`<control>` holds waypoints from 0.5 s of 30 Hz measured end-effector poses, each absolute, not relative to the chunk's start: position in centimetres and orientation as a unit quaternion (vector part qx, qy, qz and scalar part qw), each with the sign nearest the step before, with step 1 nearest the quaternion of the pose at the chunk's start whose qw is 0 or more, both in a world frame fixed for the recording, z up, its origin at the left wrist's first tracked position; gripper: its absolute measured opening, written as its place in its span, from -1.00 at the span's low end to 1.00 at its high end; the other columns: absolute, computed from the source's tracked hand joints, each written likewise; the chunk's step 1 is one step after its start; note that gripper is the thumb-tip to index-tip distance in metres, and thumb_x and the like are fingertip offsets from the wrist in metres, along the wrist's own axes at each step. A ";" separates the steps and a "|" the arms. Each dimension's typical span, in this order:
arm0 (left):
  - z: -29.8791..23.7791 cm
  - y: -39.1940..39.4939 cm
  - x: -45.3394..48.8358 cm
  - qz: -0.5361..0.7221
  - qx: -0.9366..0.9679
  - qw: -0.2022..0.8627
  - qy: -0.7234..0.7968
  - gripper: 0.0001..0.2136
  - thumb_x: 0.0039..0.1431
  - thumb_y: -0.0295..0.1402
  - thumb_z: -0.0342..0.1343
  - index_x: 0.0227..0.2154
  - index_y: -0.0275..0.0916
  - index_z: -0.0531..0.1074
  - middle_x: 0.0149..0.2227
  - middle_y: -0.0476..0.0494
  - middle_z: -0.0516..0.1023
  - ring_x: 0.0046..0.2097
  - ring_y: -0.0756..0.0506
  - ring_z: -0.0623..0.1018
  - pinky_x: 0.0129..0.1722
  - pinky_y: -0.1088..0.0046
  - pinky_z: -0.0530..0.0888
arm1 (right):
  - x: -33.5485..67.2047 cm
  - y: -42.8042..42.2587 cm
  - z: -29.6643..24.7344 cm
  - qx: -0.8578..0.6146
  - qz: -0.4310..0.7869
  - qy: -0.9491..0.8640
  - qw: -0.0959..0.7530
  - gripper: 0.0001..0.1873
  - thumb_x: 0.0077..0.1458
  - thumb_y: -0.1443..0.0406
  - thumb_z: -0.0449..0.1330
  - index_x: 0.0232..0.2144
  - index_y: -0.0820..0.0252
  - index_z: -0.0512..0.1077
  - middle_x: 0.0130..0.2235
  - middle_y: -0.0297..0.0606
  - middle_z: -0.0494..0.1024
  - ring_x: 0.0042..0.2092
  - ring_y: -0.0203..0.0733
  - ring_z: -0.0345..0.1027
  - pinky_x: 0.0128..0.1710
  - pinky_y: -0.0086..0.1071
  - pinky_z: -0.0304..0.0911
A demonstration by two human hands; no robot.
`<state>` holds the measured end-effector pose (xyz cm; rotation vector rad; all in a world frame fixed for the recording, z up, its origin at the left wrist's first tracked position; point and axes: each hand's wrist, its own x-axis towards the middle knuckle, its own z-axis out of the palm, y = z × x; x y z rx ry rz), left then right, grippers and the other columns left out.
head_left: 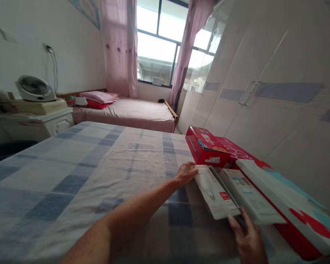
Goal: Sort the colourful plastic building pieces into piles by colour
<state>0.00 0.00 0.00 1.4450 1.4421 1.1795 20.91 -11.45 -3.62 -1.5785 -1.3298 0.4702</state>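
1. Okay, nearest: right hand at the bottom right edge, fingers loosely spread, fingertips touching the near end of the white flat box. No pinch visible.
2. The white flat box lies on the bed, right side, running lengthwise away from the camera. It is long and thin, with a white top, a small red label near the near end and faint product print along the middle. The text is too small to read.
3. Left hand, arm stretched across the blue-and-white checked sheet, fingers curled together on the box's far left corner.
4. Just beside it on the right is a second white box, same lie, with grey edging and a small blue-red print.
5. Right of that is a long box, white with red and teal shapes, running along the wardrobe.
6. Farther back is a red box, taller, touching the far ends of the white ones.
7. Far: pink bed, a white fan on a cabinet at left, a window with pink curtains.
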 end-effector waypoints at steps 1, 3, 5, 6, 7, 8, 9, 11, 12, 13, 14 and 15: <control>0.1 -0.5 -0.7 0.463 0.564 0.379 0.569 -0.61 0.01 -0.37 0.04 -0.07 -0.40 0.43 -0.25 -0.21 0.57 -0.25 -0.12 0.53 -0.26 0.44 0.45 | 20.6 -11.4 -3.5 -0.651 0.220 -0.540 0.485 -0.30 -0.09 0.01 0.14 0.08 0.20 0.28 0.05 -0.10 0.37 0.01 0.02 0.31 -0.05 -0.22 0.25; 0.3 -1.5 -2.6 0.464 0.557 0.374 0.578 -0.59 0.01 -0.37 0.04 -0.05 -0.41 0.41 -0.23 -0.23 0.57 -0.24 -0.13 0.53 -0.25 0.42 0.44 | 19.3 -11.5 -3.0 -0.640 0.276 -0.536 0.477 -0.34 -0.10 0.00 0.14 0.03 0.20 0.34 -0.01 -0.12 0.43 -0.01 0.01 0.34 -0.09 -0.25 0.28; 0.5 -2.4 -5.1 0.468 0.548 0.368 0.587 -0.58 0.00 -0.37 0.05 -0.05 -0.42 0.41 -0.22 -0.25 0.57 -0.21 -0.15 0.52 -0.22 0.40 0.44 | 17.2 -11.8 -2.5 -0.619 0.332 -0.538 0.466 -0.35 -0.10 0.00 0.15 0.01 0.21 0.35 -0.05 -0.13 0.47 -0.03 -0.01 0.35 -0.11 -0.27 0.30; 0.6 -2.9 -6.4 0.471 0.542 0.364 0.593 -0.58 -0.01 -0.38 0.05 -0.05 -0.42 0.41 -0.20 -0.25 0.56 -0.18 -0.16 0.52 -0.19 0.39 0.43 | 15.9 -11.9 -2.2 -0.606 0.363 -0.540 0.458 -0.36 -0.10 0.00 0.16 0.00 0.22 0.36 -0.06 -0.13 0.48 -0.03 -0.01 0.36 -0.11 -0.27 0.31; 0.7 -3.5 -7.9 0.475 0.534 0.360 0.599 -0.58 -0.02 -0.38 0.06 -0.05 -0.42 0.41 -0.17 -0.27 0.55 -0.15 -0.16 0.51 -0.16 0.39 0.42 | 14.5 -12.1 -1.9 -0.590 0.393 -0.544 0.449 -0.36 -0.10 0.01 0.17 -0.01 0.22 0.36 -0.06 -0.12 0.48 -0.03 -0.01 0.36 -0.11 -0.27 0.32; 0.8 -4.0 -9.4 0.480 0.526 0.356 0.606 -0.58 -0.02 -0.38 0.06 -0.05 -0.43 0.40 -0.13 -0.27 0.53 -0.12 -0.17 0.50 -0.14 0.39 0.41 | 13.1 -12.3 -1.6 -0.570 0.421 -0.551 0.441 -0.38 -0.10 0.02 0.17 -0.01 0.23 0.36 -0.06 -0.10 0.48 -0.03 -0.02 0.36 -0.11 -0.28 0.32; 0.9 -4.6 -10.9 0.486 0.516 0.352 0.611 -0.57 -0.02 -0.38 0.06 -0.05 -0.42 0.40 -0.10 -0.28 0.52 -0.10 -0.17 0.49 -0.12 0.39 0.40 | 11.7 -12.4 -1.3 -0.547 0.446 -0.562 0.430 -0.40 -0.09 0.04 0.18 -0.02 0.23 0.37 -0.06 -0.10 0.48 -0.04 -0.04 0.37 -0.12 -0.29 0.33; 1.3 -6.0 -13.8 0.495 0.499 0.350 0.620 -0.57 -0.02 -0.36 0.05 -0.05 -0.43 0.39 -0.10 -0.29 0.51 -0.09 -0.18 0.48 -0.13 0.37 0.39 | 9.2 -12.6 -0.5 -0.499 0.482 -0.597 0.403 -0.45 -0.06 0.08 0.17 -0.04 0.23 0.37 -0.05 -0.09 0.47 -0.10 -0.08 0.40 -0.13 -0.30 0.34; 1.5 -6.6 -15.2 0.498 0.491 0.349 0.623 -0.56 -0.03 -0.35 0.06 -0.06 -0.44 0.39 -0.11 -0.29 0.52 -0.10 -0.19 0.48 -0.13 0.36 0.39 | 8.2 -12.6 -0.1 -0.475 0.492 -0.620 0.385 -0.48 -0.04 0.09 0.15 -0.04 0.23 0.37 -0.05 -0.09 0.46 -0.12 -0.10 0.42 -0.14 -0.30 0.34; 1.7 -7.4 -16.5 0.502 0.484 0.349 0.626 -0.56 -0.05 -0.34 0.08 -0.07 -0.45 0.40 -0.13 -0.29 0.53 -0.11 -0.19 0.49 -0.14 0.35 0.39 | 7.3 -12.6 0.4 -0.451 0.500 -0.645 0.362 -0.49 -0.02 0.11 0.14 -0.04 0.23 0.37 -0.04 -0.09 0.45 -0.15 -0.12 0.42 -0.15 -0.30 0.34; 1.9 -8.0 -17.7 0.504 0.479 0.352 0.627 -0.55 -0.07 -0.32 0.10 -0.09 -0.45 0.40 -0.15 -0.28 0.53 -0.13 -0.19 0.49 -0.15 0.35 0.39 | 6.5 -12.4 1.0 -0.429 0.508 -0.670 0.330 -0.51 -0.01 0.11 0.13 -0.04 0.23 0.37 -0.05 -0.10 0.46 -0.16 -0.12 0.42 -0.16 -0.29 0.34; 2.1 -8.7 -18.9 0.506 0.474 0.357 0.625 -0.54 -0.11 -0.31 0.13 -0.11 -0.46 0.42 -0.18 -0.27 0.54 -0.15 -0.19 0.50 -0.17 0.35 0.39 | 5.8 -12.0 1.6 -0.410 0.513 -0.694 0.294 -0.51 0.01 0.11 0.12 -0.04 0.23 0.37 -0.07 -0.10 0.46 -0.17 -0.12 0.42 -0.17 -0.29 0.34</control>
